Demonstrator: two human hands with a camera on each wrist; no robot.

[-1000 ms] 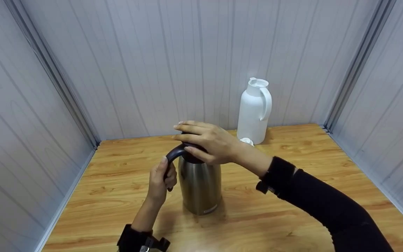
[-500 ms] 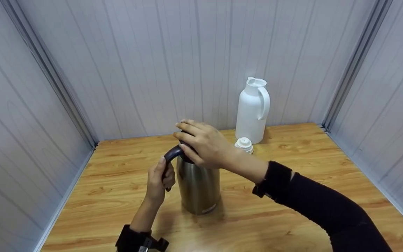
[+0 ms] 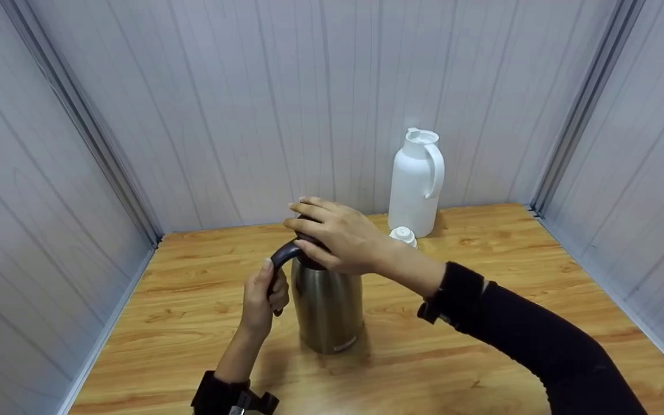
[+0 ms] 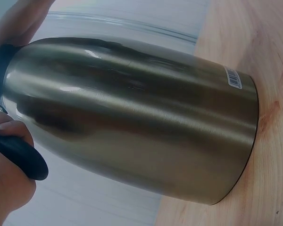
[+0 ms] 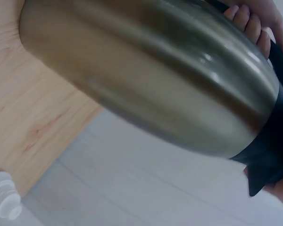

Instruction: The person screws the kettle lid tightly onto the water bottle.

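Grey panelled walls are enclosing the wooden table [image 3: 193, 300], where a steel flask [image 3: 329, 308] is standing upright near the middle, the left hand [image 3: 263, 300] gripping its dark handle [image 3: 283, 255] while the right hand [image 3: 338, 236] is clasping its black top, a white jug [image 3: 417, 184] and white stopper [image 3: 403, 235] standing behind.

lid [image 3: 309, 239]: hidden under right hand [image 3: 340, 236] | white stopper [image 5: 2, 200]: blurred, cut off

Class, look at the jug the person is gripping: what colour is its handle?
The handle is black, clearest in the head view, where the left hand grips it.
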